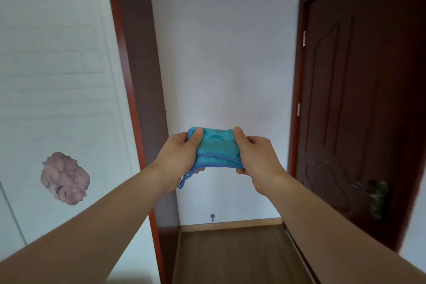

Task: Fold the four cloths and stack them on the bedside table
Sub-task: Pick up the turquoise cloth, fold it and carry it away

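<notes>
Small turquoise fleece cloth with blue stitched edge (215,148) up in mid-air, folded compact. Left hand (182,157) pinching one end, right hand (255,157) other. Bedside table, other three cloths out of view; stacking looks still ahead.
</notes>
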A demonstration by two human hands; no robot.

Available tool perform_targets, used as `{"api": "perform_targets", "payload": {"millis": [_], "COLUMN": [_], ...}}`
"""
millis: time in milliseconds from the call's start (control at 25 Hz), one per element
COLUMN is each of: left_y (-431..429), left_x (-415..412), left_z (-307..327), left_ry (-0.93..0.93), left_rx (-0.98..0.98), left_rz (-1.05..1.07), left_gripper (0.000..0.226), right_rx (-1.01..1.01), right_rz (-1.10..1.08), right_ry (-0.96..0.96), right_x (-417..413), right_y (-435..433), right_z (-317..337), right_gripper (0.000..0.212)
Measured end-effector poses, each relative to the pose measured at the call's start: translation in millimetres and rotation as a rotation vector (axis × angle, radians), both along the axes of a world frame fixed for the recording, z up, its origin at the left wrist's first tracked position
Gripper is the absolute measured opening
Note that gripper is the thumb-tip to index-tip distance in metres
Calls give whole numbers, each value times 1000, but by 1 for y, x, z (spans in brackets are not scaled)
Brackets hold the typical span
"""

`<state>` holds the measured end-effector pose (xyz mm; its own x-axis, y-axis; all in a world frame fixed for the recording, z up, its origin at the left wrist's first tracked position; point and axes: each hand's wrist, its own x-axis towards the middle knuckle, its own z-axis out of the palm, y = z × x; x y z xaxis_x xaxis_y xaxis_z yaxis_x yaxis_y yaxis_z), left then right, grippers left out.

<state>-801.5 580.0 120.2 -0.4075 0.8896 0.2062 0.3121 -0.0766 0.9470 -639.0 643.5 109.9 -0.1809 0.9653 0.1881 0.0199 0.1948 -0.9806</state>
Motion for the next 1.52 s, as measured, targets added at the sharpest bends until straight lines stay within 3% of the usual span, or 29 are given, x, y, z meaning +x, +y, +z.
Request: {"api": "perform_targets", "payload": {"millis": [240,360,480,840,1120,1280,1520], "left_y": [87,131,167,204,162,107,16], "left_x": [-111,-183,-244,-409,-511,-535,-567], "left_z": [-21,-31,-29,-28,-36,-40,-38], "left_ry": [-79,-128,-200,-225,-233,-261,-307], "left_rx": [-3,3,-5,21,51,123,162], "left_rz": [98,149,181,466,897,1153,1452], "left_gripper": [57,45,48,43,39,39,35], "right_rx": [-9,-61,-68,-97,-96,-95,-94], "right_rz": [108,155,230,564,991,1271,1474], "right_ry": [-34,-32,-42,7,-44,-84,-73], "right_x": [-104,-171,-238,-452,-623,-686,-768], "right_y": [112,170,217,297,288,241,140], "right_z": [-13,-18,-17,-23,-20,-17,-28], "right_gripper": [53,49,48,42,35,25,21]}}
